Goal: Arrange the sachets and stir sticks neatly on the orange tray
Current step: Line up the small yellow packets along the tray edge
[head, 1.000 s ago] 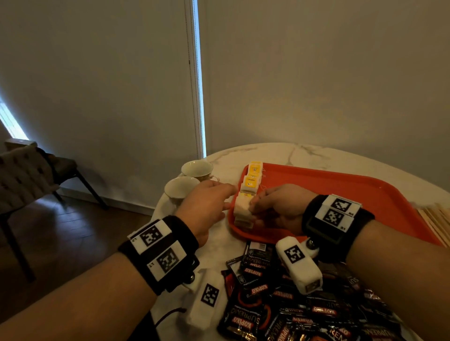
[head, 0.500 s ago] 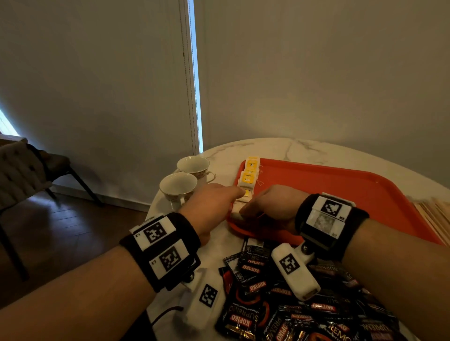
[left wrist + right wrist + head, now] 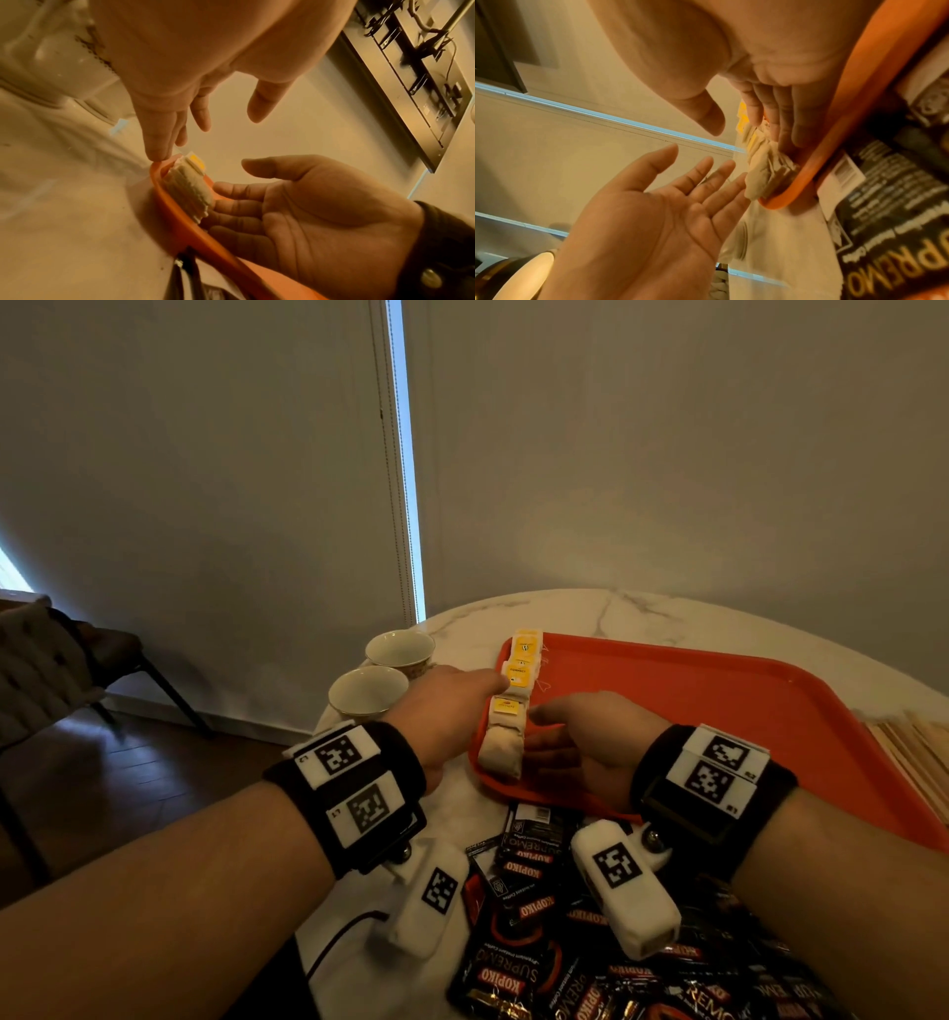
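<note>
The left hand (image 3: pixel 445 706) has its fingers (image 3: pixel 159 140) straight and loosely spread, one fingertip touching the left rim of the orange tray (image 3: pixel 719 711). The right hand (image 3: pixel 580 742) lies flat and relaxed inside the tray, fingers (image 3: pixel 231 190) straight against the row of tea bags (image 3: pixel 511 711); neither hand grips anything. The row runs along the tray's left edge, pale bags packed on edge with three yellow tags showing; the exact number of bags cannot be told. A heap of dark coffee sachets (image 3: pixel 539 942), too jumbled to count, lies on the table just in front of the tray. Wooden stir sticks (image 3: pixel 919 762) lie in a bundle right of the tray. Two white cups (image 3: pixel 382 672) stand left of it. The round white marble table (image 3: pixel 590 608) stands by a grey wall with a narrow strip of daylight; a chair (image 3: pixel 46 660) stands on the dark wood floor at left.
</note>
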Motion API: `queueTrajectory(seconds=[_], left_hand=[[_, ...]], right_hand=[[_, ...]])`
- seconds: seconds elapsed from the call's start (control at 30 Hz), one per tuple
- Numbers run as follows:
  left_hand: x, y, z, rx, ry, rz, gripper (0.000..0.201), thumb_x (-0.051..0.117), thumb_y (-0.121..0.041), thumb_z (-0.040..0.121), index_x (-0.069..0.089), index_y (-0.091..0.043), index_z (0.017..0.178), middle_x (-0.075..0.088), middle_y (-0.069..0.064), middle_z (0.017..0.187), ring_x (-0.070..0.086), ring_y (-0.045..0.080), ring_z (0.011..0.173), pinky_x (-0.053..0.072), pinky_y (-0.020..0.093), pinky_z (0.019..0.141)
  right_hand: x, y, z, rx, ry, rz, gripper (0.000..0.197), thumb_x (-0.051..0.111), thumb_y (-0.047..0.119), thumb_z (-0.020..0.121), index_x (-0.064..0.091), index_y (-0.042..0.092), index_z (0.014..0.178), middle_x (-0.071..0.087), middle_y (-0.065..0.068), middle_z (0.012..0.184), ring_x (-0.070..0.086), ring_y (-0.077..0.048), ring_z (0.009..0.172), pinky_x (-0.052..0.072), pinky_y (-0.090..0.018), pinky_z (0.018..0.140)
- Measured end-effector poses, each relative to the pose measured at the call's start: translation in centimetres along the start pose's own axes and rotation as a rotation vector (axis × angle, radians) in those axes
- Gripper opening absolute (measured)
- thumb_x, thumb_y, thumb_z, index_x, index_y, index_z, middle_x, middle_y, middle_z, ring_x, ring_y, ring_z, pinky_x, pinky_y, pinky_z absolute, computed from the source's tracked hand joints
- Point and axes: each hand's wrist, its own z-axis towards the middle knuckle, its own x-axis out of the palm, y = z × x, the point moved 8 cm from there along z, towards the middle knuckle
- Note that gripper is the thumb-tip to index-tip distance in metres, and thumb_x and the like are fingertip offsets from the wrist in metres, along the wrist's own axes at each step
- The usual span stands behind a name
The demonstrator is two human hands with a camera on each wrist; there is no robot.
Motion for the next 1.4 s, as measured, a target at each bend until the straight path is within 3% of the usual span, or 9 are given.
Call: queueTrajectory(seconds=[0.13, 0.27, 0.5, 0.67, 0.87, 0.93, 1.03, 1.2, 1.4], left_hand=[[0.3, -0.1, 0.6, 0.013, 0.015, 0.032, 0.015, 0.064, -0.036, 0.097, 0.064, -0.022, 0.105, 0.069, -0.001, 0.105, 0.069, 0.021, 0.104, 0.053, 0.048, 0.104], [1.0, -0.9, 1.1, 0.043, 0.027, 0.048, 0.041, 0.065, -0.044, 0.088, 0.068, -0.019, 0.12, 0.072, 0.0, 0.109, 0.07, 0.022, 0.103, 0.055, 0.048, 0.101], [2.4, -1.9, 2.8, 0.056, -0.001, 0.089, 0.052, 0.062, -0.043, 0.096, 0.058, -0.011, 0.137, 0.062, 0.01, 0.13, 0.06, 0.031, 0.12, 0.048, 0.051, 0.11], [2.6, -1.5, 3.8, 0.054, 0.022, 0.098, 0.045, 0.057, -0.039, 0.101, 0.059, -0.01, 0.135, 0.063, 0.014, 0.129, 0.061, 0.028, 0.113, 0.051, 0.045, 0.106], [1.8, -1.9, 4.9, 0.041, -0.045, 0.084, 0.066, 0.06, -0.051, 0.087, 0.054, -0.013, 0.14, 0.063, 0.008, 0.125, 0.062, 0.031, 0.114, 0.049, 0.051, 0.107], [1.8, -2.1, 5.5, 0.035, -0.064, 0.09, 0.057, 0.06, -0.051, 0.09, 0.056, -0.015, 0.134, 0.062, 0.009, 0.129, 0.06, 0.032, 0.118, 0.047, 0.051, 0.109], [2.0, -2.3, 6.1, 0.012, -0.056, 0.072, 0.028, 0.056, -0.047, 0.097, 0.057, -0.021, 0.105, 0.064, 0.004, 0.106, 0.062, 0.029, 0.109, 0.046, 0.05, 0.111], [2.2, -2.6, 6.8, 0.007, -0.052, 0.078, 0.027, 0.052, -0.038, 0.103, 0.052, -0.028, 0.078, 0.057, 0.0, 0.083, 0.057, 0.019, 0.081, 0.046, 0.05, 0.111], [2.0, -2.7, 7.4, 0.002, -0.06, 0.109, 0.025, 0.054, -0.042, 0.098, 0.052, -0.027, 0.078, 0.059, 0.0, 0.09, 0.063, 0.035, 0.113, 0.046, 0.054, 0.111]], right_hand=[[0.0, 0.1, -0.4, -0.009, 0.01, 0.025, 0.021, 0.06, 0.022, 0.1, 0.065, 0.012, 0.117, 0.074, -0.019, 0.11, 0.072, -0.037, 0.104, 0.056, -0.051, 0.097], [-1.0, 1.3, -0.1, -0.081, -0.051, 0.018, 0.02, 0.06, 0.027, 0.101, 0.064, 0.012, 0.114, 0.07, -0.016, 0.112, 0.069, -0.034, 0.107, 0.054, -0.051, 0.101], [-0.8, 1.9, 1.7, -0.059, -0.063, 0.081, 0.023, 0.06, 0.033, 0.1, 0.063, 0.011, 0.108, 0.069, -0.018, 0.114, 0.07, -0.034, 0.105, 0.055, -0.049, 0.099], [-0.4, 1.6, 2.1, -0.052, -0.023, 0.112, 0.023, 0.059, 0.032, 0.101, 0.064, 0.01, 0.107, 0.071, -0.021, 0.115, 0.069, -0.032, 0.095, 0.053, -0.048, 0.099], [-2.0, 2.7, 3.3, -0.091, -0.078, 0.105, 0.031, 0.059, 0.039, 0.1, 0.063, 0.01, 0.109, 0.07, -0.012, 0.107, 0.07, -0.029, 0.097, 0.055, -0.042, 0.091], [-2.3, 3.3, 3.9, -0.101, -0.099, 0.115, 0.033, 0.058, 0.041, 0.1, 0.062, 0.01, 0.111, 0.068, -0.012, 0.116, 0.065, -0.032, 0.113, 0.054, -0.045, 0.096], [-2.2, 3.7, 4.9, -0.095, -0.095, 0.135, 0.039, 0.057, 0.045, 0.099, 0.064, 0.01, 0.116, 0.07, -0.011, 0.116, 0.067, -0.032, 0.107, 0.054, -0.046, 0.093], [-1.5, 3.2, 6.3, -0.067, -0.045, 0.142, 0.047, 0.056, 0.052, 0.096, 0.069, 0.009, 0.11, 0.074, -0.013, 0.112, 0.069, -0.033, 0.104, 0.054, -0.047, 0.093], [-3.0, 4.5, 7.1, -0.094, -0.115, 0.172, 0.041, 0.056, 0.047, 0.1, 0.064, 0.009, 0.113, 0.067, -0.017, 0.122, 0.066, -0.029, 0.107, 0.055, -0.045, 0.093]])
